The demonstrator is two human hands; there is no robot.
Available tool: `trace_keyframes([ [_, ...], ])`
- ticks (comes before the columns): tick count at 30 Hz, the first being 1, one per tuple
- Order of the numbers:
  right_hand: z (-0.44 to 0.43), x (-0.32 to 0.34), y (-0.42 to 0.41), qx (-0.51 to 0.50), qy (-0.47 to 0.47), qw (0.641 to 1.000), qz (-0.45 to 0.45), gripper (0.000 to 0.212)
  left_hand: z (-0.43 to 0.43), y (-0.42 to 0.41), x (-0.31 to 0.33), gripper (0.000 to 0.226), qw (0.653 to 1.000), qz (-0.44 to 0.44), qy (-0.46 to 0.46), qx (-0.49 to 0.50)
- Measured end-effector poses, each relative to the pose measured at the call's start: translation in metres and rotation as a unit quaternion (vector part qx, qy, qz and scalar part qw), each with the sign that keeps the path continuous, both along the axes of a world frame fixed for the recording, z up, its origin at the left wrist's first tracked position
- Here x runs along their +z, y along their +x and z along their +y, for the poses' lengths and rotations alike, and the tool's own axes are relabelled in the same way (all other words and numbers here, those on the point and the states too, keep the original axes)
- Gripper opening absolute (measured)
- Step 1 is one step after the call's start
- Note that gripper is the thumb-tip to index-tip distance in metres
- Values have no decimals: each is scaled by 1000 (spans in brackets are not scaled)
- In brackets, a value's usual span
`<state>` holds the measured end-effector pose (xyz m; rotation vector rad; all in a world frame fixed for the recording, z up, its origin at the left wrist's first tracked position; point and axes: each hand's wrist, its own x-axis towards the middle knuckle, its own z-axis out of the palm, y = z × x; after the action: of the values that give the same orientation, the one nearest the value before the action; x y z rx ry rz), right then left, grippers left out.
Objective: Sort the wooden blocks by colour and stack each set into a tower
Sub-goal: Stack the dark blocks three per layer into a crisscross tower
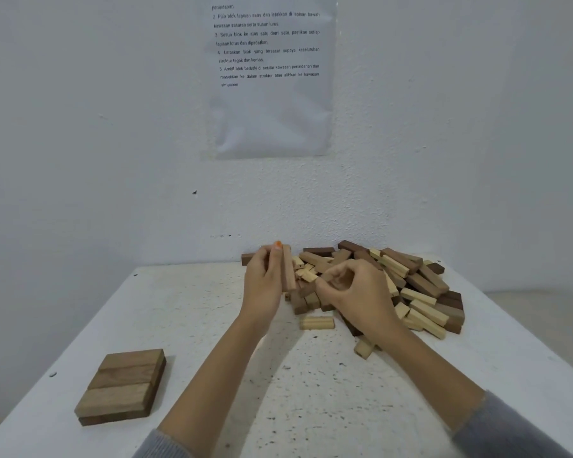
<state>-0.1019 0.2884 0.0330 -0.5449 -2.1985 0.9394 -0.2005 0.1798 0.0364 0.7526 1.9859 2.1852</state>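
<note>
Table: the white table [212, 325] has a top flecked with dark specks and chips. Its far edge meets a white wall [80, 160].
Room: a second wall closes in at the right, just behind the far right corner.
Pile: a mixed pile [420, 285] of dark brown, mid brown and pale blocks lies against the far edge and spreads toward the right edge.
Stack: a low brown stack [123, 385] sits near the near left corner, with three blocks side by side on top and another layer showing beneath.
Left hand: the left hand [262, 289] is raised at the pile's left end, its fingers wrapped round a mid brown block [288, 271] held upright.
Right hand: the right hand [358, 295] is over the pile with its fingers curled down among the blocks. I cannot tell whether it grips one.
Loose block: a pale block [317, 323] lies alone just in front of the pile, between the forearms.
Open room: the table's left half and its near middle are bare between the stack and the pile.
Writing: a sheet [272, 120] on the wall carries numbered Malay lines, among them "3 Susun blok ke atas satu demi satu" and "Laraskan blok yang tersasar".
</note>
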Motion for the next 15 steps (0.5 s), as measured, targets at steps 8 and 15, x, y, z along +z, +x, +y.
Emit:
trace_keyframes([
  [8, -22, 24, 42, 54, -106, 990, 73, 24, -23, 33, 31, 28, 988, 72, -116, -72],
  [15, -38, 12, 76, 104, -170, 980, 10, 23, -65, 69, 11, 22, 972, 33, -183, -143],
])
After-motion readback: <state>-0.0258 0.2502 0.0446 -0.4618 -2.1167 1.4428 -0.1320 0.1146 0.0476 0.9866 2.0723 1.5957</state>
